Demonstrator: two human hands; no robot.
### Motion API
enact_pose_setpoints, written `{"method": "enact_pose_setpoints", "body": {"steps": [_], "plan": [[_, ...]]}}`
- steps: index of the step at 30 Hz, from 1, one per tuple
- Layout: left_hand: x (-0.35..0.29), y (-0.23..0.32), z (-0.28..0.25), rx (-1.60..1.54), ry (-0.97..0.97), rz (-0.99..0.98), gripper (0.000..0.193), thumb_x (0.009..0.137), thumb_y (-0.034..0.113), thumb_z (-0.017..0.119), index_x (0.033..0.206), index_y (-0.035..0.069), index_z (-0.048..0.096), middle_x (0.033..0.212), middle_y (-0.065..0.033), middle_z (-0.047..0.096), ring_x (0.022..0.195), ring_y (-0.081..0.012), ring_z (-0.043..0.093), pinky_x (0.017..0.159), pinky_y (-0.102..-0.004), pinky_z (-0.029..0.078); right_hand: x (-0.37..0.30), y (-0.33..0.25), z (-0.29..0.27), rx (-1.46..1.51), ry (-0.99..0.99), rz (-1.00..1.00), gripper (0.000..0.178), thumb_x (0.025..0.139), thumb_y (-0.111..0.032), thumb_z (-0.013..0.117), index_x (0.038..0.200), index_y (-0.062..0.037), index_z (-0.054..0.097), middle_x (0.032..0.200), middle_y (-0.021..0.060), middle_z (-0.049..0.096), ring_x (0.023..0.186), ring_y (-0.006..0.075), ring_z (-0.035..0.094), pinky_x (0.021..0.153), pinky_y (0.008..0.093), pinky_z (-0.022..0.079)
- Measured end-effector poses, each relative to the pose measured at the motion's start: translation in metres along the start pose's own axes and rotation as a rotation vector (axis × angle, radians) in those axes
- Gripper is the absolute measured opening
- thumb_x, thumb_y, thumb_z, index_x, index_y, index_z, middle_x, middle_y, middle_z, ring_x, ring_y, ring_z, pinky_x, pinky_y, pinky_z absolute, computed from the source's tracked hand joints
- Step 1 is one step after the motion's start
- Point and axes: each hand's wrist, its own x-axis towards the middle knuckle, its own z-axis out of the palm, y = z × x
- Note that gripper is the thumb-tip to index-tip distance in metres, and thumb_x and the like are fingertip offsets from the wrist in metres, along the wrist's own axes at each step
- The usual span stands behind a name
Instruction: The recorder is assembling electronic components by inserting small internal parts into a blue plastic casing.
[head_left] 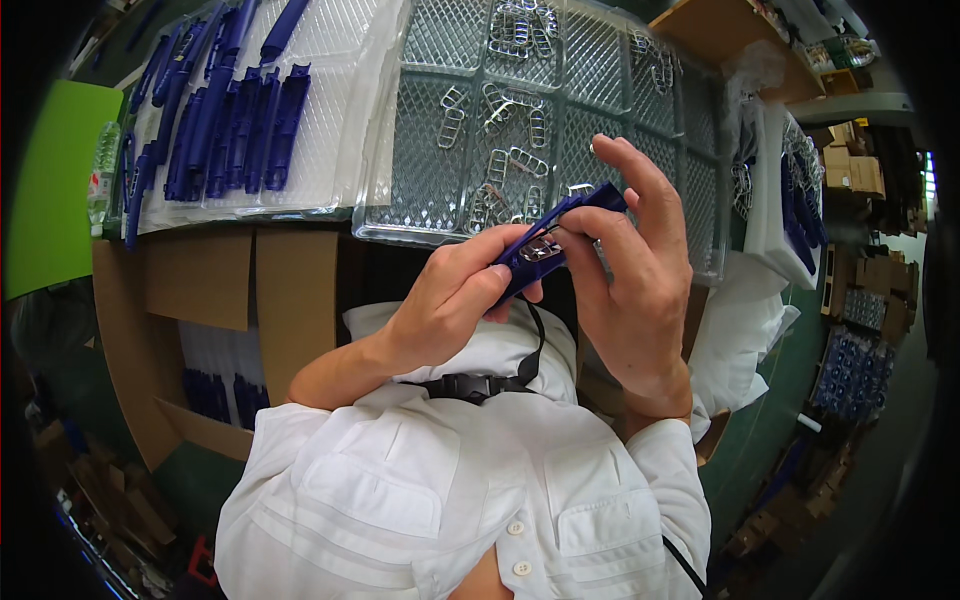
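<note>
In front of my body I hold a long dark blue plastic part (598, 203), tilted up toward the right. A shiny chrome-looking frame with oval openings (540, 248) sits in the middle of it. My left hand (450, 300) is closed round the part's lower end, with the thumb lying on top. My right hand (635, 275) pinches near its upper end with thumb and forefinger, while other fingers stick up. Whether the frame is seated or loose is too small to tell. Just beyond lie similar chrome frames (527, 162) in a clear compartmented tray (415, 180).
More blue plastic parts (240, 130) lie on a pale sheet at the far left. An open cardboard box (195, 275) with blue parts inside stands below them. White foam (775, 225) holding blue parts is at right, near a white bag (735, 330).
</note>
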Motion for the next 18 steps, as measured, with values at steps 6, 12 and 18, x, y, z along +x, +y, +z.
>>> {"method": "enact_pose_setpoints", "body": {"steps": [6,12,18], "plan": [[-0.002,-0.01,-0.001,0.04,0.011,-0.022,0.043,0.098,0.013,0.043,0.134,-0.006,0.056,0.091,-0.0083,0.068,0.068,-0.0101,0.058,0.061,-0.0253,0.048,-0.007,0.01,0.011,0.115,-0.075,0.048,0.016,0.077,0.002,0.079,0.087,-0.0014,0.066,0.13,0.0201,0.061,0.119,0.0391,0.063,0.089,0.0439,0.058],[-0.002,-0.023,0.002,0.128,0.039,0.138,0.031,0.103,0.011,0.052,0.127,-0.005,0.06,0.084,-0.006,0.068,0.065,-0.0078,0.058,0.059,-0.0245,0.048,-0.013,-0.006,0.016,0.151,0.326,0.156,0.032,0.08,-0.003,0.083,0.106,-0.0025,0.065,0.138,0.0253,0.055,0.119,0.0375,0.064,0.084,0.0419,0.059],[0.005,-0.003,0.008,0.263,0.077,0.13,0.019,0.099,0.011,0.061,0.108,-0.004,0.068,0.07,-0.0083,0.068,0.062,-0.0112,0.065,0.06,-0.0266,0.052,-0.028,0.004,0.015,0.269,0.035,0.355,0.038,0.084,-0.006,0.08,0.118,-0.0047,0.063,0.106,0.0071,0.074,0.09,0.0247,0.074,0.077,0.035,0.057]]}}
